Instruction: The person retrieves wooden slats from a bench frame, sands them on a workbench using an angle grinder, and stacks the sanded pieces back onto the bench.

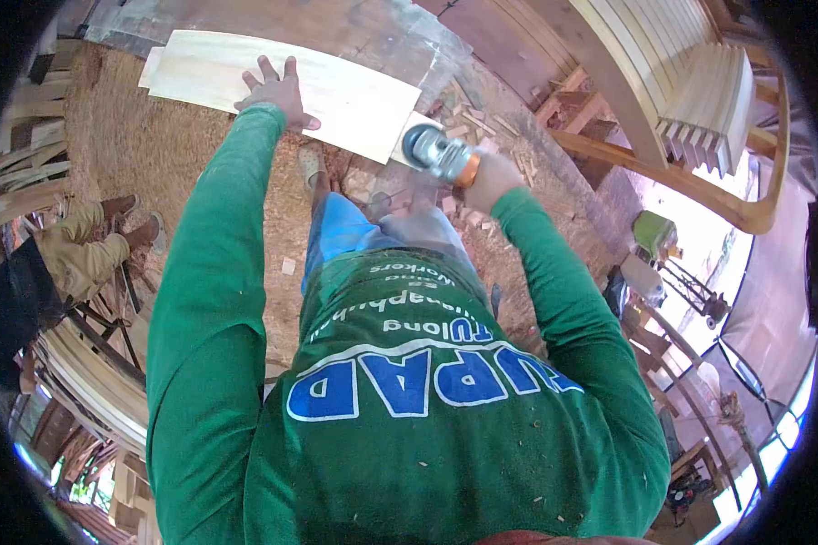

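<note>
Board (359, 100) is lying out front, power tool (441, 156) is hanging at its right end
Left hand (277, 95) is resting on top, fingers spread, not gripping; right hand (495, 180), kinda blurry, is clutching the tool's orange part. Another pale piece (405, 133) is poking out past that end by the tool's round head, can't tell if they're touching. Someone's khaki pants (75, 259) are showing off left.
</note>
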Action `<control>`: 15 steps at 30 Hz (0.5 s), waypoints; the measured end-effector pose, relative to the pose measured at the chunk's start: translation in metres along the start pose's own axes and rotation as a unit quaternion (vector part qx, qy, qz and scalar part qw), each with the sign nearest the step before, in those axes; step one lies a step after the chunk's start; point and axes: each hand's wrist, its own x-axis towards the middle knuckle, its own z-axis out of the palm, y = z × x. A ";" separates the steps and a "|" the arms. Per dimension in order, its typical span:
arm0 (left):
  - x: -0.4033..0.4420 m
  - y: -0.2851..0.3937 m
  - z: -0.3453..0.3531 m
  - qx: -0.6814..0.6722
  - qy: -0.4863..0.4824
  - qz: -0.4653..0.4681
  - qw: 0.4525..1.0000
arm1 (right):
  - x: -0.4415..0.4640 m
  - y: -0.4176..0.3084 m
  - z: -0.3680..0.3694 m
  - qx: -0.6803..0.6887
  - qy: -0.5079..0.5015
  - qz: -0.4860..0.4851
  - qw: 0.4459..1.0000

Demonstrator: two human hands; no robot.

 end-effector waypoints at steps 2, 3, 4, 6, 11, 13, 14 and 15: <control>0.000 0.000 -0.001 -0.004 -0.001 0.002 1.000 | 0.011 0.008 -0.018 0.017 -0.003 0.012 1.000; 0.000 0.000 -0.001 -0.008 -0.001 0.002 1.000 | 0.013 0.006 -0.020 0.006 -0.009 0.022 1.000; 0.000 0.000 0.002 -0.007 0.000 -0.001 1.000 | 0.014 0.003 -0.021 -0.005 -0.014 0.031 0.999; 0.005 -0.001 0.005 -0.004 0.007 -0.007 1.000 | 0.015 0.004 -0.016 -0.031 -0.014 0.011 0.999; 0.005 -0.001 0.000 0.002 0.000 -0.005 1.000 | 0.029 0.029 0.010 -0.045 -0.001 -0.053 0.998; 0.005 -0.001 0.009 0.002 -0.002 -0.002 1.000 | 0.020 -0.001 -0.026 -0.010 -0.022 0.010 1.000; 0.004 -0.001 0.009 0.002 -0.002 -0.001 1.000 | 0.018 -0.012 -0.041 0.007 -0.029 0.040 0.999; 0.006 -0.001 0.006 0.002 0.002 -0.001 1.000 | 0.022 -0.006 -0.034 -0.015 -0.030 0.019 0.999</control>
